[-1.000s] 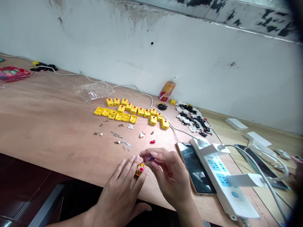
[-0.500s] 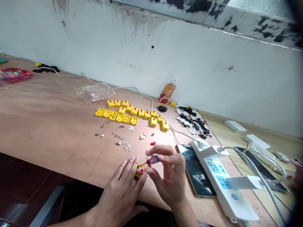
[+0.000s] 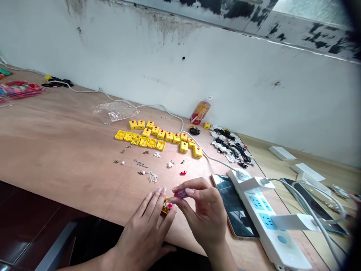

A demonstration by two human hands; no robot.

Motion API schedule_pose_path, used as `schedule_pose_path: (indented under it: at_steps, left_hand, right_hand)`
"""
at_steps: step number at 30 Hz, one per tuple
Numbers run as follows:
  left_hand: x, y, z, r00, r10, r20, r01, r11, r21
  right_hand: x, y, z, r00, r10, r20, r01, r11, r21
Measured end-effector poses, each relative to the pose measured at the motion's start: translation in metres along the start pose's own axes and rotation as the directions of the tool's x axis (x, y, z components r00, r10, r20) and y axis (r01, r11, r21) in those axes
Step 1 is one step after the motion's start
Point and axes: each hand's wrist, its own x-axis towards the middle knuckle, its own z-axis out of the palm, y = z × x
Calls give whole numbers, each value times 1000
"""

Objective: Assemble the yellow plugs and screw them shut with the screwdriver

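My left hand point(image 3: 147, 223) rests low on the table with its fingers stretched over a small yellow casing point(image 3: 166, 207), holding it down. A red button and small metal parts show inside this casing; the rest is hidden under the fingers. In my right hand point(image 3: 205, 212) is a small screwdriver point(image 3: 181, 193) with a purple see-through handle, pinched between thumb and fingers. Its shaft points left toward the casing, but whether the tip touches a part is hidden. Just beyond my hands lie a red button piece point(image 3: 183, 172) and clear plastic pieces point(image 3: 153, 177).
Yellow boxes with red buttons point(image 3: 169, 136) and open yellow shells point(image 3: 144, 142) stand in rows. Small metal pins point(image 3: 140, 163) lie nearer. A phone point(image 3: 235, 207) and a white power strip point(image 3: 265, 222) are at right. A bottle point(image 3: 200, 111) leans by the wall.
My right hand has shifted slightly right, and its fingers have closed further round the screwdriver handle. My left hand stays over the casing. The whole view has shifted slightly.
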Motion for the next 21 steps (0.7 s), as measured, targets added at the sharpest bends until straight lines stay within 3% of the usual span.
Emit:
schedule_pose_path:
  at_steps: [2,6,11,16,19,21]
  left_hand:
    - [0,0,0,1000,14,-10,-15,1000,-5]
    - [0,0,2,1000,-4,-31,4,1000,-3]
    - [1,-1,2,1000,10,-20,-10,1000,-5]
    - [1,-1,2,999,6,-49,-6,1000,-1]
    - [0,-1,2,998,16,-53,-15,1000,7]
    - [0,-2,2,998,25,-58,-25,1000,9]
  right_hand:
    - [0,0,0,999,-45,-26,43,998,-49]
    - [2,0,2,984,74,160,-76,997,1]
    - [4,1,4,996,-78,-49,74,994,-84]
    - [2,0,3,984,126,127,-130,991,24]
    - [0,2,1,999,16,-33,-17,1000,-26]
    - [0,3,0,998,-25,-60,21,998,-64]
